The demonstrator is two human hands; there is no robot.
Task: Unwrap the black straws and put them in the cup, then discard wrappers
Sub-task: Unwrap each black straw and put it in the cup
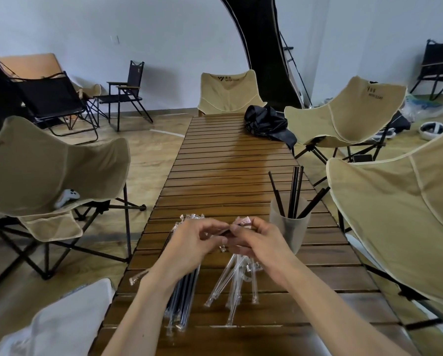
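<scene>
Currently, the left hand (193, 238) and right hand (260, 241) meet just left of the cup (290, 227), their fingers pinching one wrapped straw (227, 231) between them. Five black straws (295, 194) stand in the cup; wrapped straws (183, 301) and empty wrappers (234, 283) lie on the bench (228, 163), nearer the person than the cup.

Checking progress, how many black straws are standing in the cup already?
5 in the frosted cup: one leaning left, two upright together, two leaning right. Others may hide behind.

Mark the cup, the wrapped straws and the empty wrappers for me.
cup (287, 228): head view, on its frosted front wall.
wrapped straws (183, 301): head view, middle of the bundle under the left arm.
empty wrappers (234, 286): head view, middle of the clear pile.
</scene>
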